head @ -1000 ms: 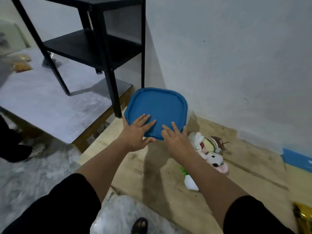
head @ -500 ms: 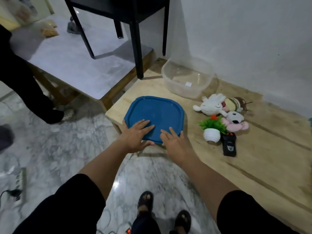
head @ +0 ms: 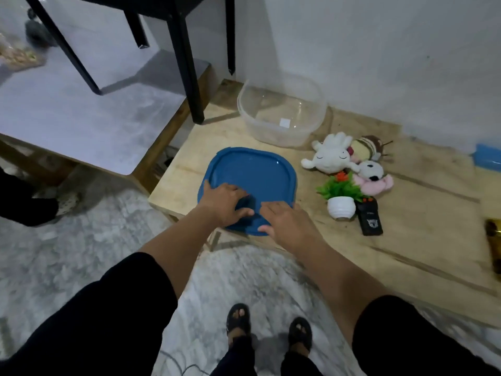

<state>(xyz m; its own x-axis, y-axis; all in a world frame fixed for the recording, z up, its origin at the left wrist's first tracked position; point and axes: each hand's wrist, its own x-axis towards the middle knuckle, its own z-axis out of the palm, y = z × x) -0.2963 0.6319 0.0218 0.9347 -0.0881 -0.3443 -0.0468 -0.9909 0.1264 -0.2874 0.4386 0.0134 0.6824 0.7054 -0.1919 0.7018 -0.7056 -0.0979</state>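
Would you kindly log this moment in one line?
left hand, right hand: resting on blue lid | lid: on table | clear tub: uncovered

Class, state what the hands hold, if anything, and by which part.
The blue square plastic lid, at its near edge: left hand and right hand lay fingers on top; whether thumbs grip underneath cannot be told.

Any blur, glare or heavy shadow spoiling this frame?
Head view: dim, even light; floor smeared by motion blur; left hand and right hand cast a dark shadow on the blue lid between them; small glint on its far rim.
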